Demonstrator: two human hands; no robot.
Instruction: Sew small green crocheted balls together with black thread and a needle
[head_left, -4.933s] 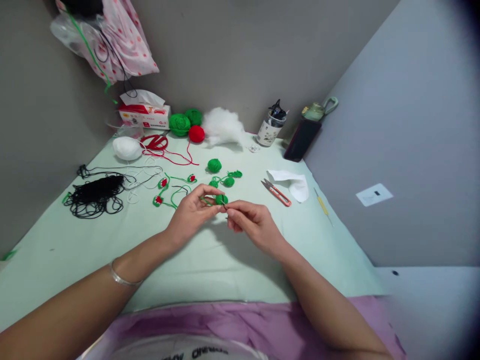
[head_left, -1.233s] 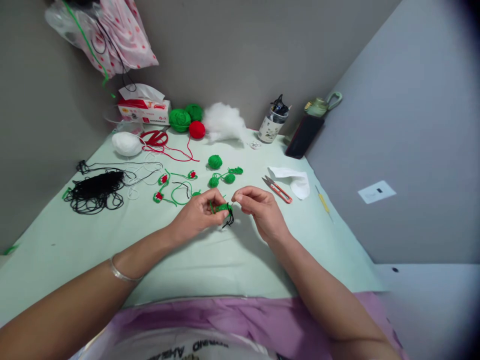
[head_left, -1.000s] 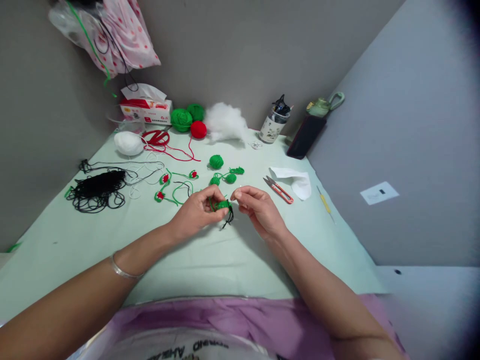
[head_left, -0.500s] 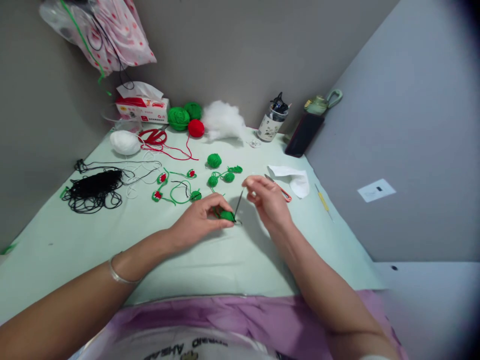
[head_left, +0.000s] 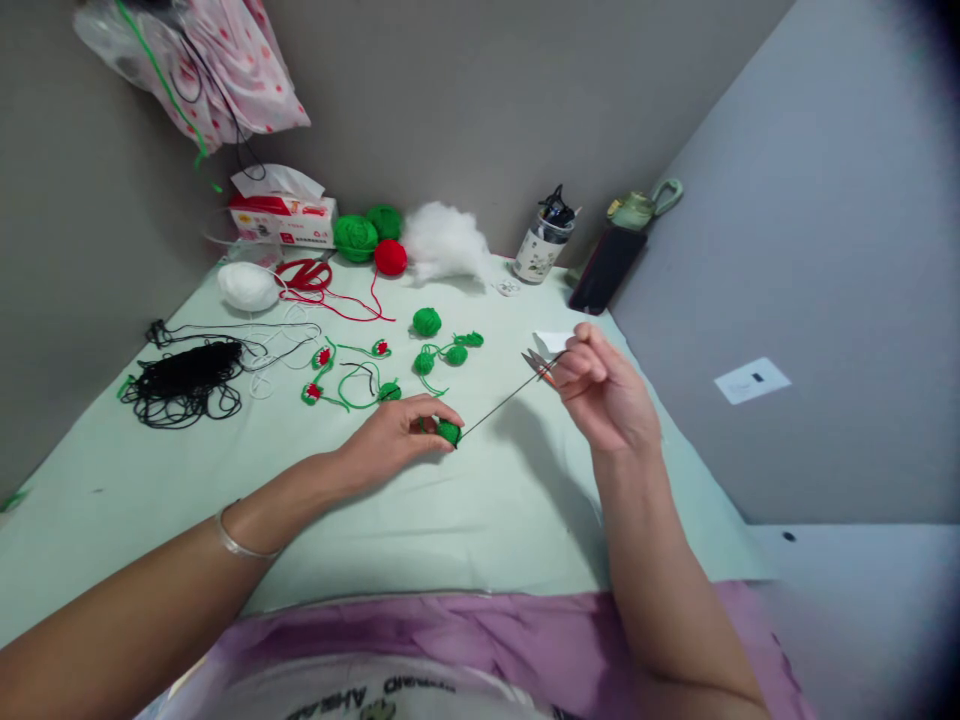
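Pinching with the fingers of the left hand, thumb on the near side, around a small green crocheted ball over the middle of the desk; touching the surface or just clear of it, can't tell. Holding a black thread in the bunched fingers of the right hand, stretched straight from the ball toward the desk's right edge. Beside that right hand and partly covered by it: orange-handled thread snips and a white tissue. Just behind the left hand: another green ball with a black strand on it, then red-and-green crocheted bits farther left. Toward the left edge, loads of tangled black yarn. Along the back edge, left to right: tissue box, green yarn balls, red yarn ball, fluffy white stuffing and a pen jar. Back right corner: phone leaning by a green bottle.
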